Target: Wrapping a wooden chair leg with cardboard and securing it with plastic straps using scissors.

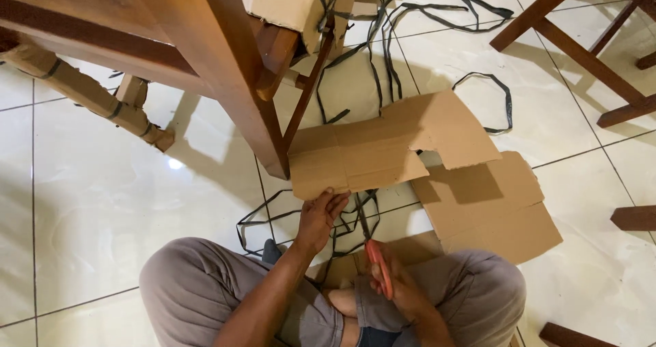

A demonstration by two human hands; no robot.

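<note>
While the left hand (321,214) pinches the near edge of the cardboard sheet (383,145), whose long axis runs left to right ahead of its fingers on the floor, the right hand (393,285) sits farther back, closed around an orange cutter (378,268).

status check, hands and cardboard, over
Left hand grips the edge of the cardboard sheet. Right hand holds an orange cutter. Black straps lie underneath on the floor.

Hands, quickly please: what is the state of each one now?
Left hand: closed on the edge of the cardboard sheet.
Right hand: closed around an orange-red tool; its kind cannot be told.
</note>
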